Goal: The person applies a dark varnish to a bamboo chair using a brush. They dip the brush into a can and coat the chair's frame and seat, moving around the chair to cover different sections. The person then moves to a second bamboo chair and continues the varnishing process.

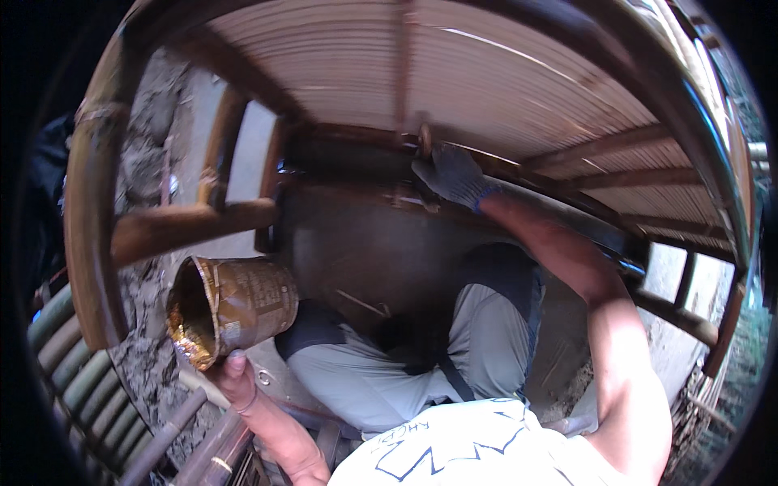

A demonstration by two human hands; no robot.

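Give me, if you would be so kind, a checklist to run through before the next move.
1. Can held by the left hand: ok, gripped near its rim.
2. Can's rim clean: not ok, glossy amber coating shows there.
3. Depth of contents: cannot tell, the inside is mostly dark.
4. Right hand gloved: ok, in grey.
5. Left hand gloved: not ok, bare skin shows.
6. Right hand's grip: cannot tell, blurred.

Brown bucket (253,301) here, amber-smeared inside; to its right, grey trousers (486,332); above and right, pinkish-tan ribbed panel (502,89)!
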